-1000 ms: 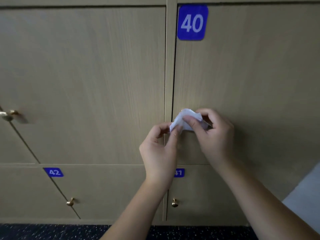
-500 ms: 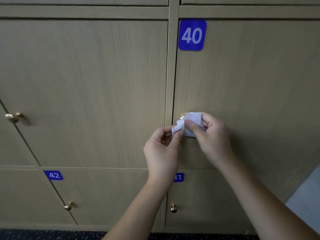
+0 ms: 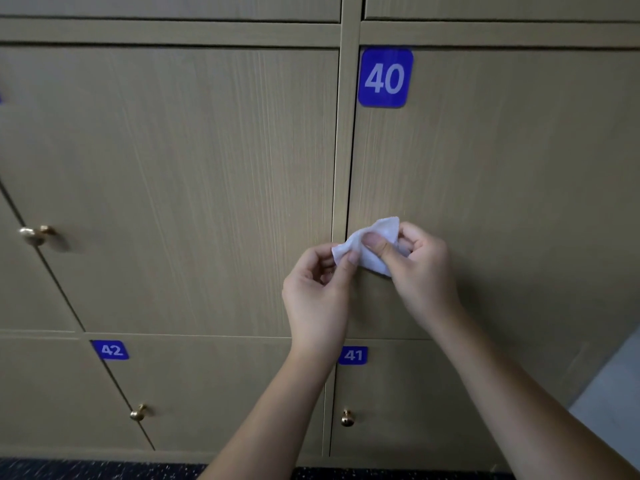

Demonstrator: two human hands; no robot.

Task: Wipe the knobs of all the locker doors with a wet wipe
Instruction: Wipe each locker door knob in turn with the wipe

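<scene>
A white wet wipe (image 3: 377,240) is bunched against the left edge of the tan locker door 40 (image 3: 502,188), covering that door's knob, which is hidden. My right hand (image 3: 419,265) pinches the wipe with thumb on top and fingers curled behind it. My left hand (image 3: 318,292) pinches the wipe's lower left corner between thumb and forefinger. Brass knobs show on door 41 (image 3: 347,418), on door 42 (image 3: 138,412) and on a door at the far left (image 3: 34,234).
Blue number plates mark doors 40 (image 3: 385,77), 41 (image 3: 353,355) and 42 (image 3: 110,350). A dark speckled floor (image 3: 86,469) runs along the bottom. A pale wall or surface (image 3: 620,393) stands at the lower right beyond the lockers.
The view has tilted upward, so the lockers sit lower in frame. Both hands stay on the wipe at door 40's knob; the wipe has shifted slightly around it.
</scene>
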